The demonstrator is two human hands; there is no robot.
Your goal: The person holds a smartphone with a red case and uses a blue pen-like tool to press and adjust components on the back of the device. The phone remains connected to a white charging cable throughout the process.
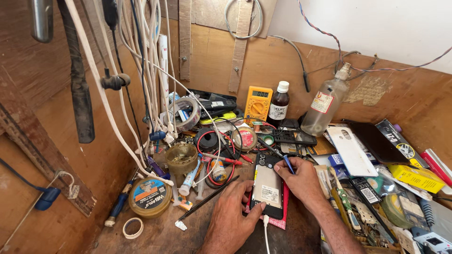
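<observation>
Barely any room: left hand, right hand hemming opened phone.

Opened phone pinned flat on bench by left hand; blue tool gripped in right hand at phone's top; multimeter propped behind.

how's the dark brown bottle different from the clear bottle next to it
The brown bottle is small, dark and upright with a white cap; the clear bottle is taller, see-through and leans against the wooden wall. Both carry paper labels and stand behind the opened phone.
</observation>
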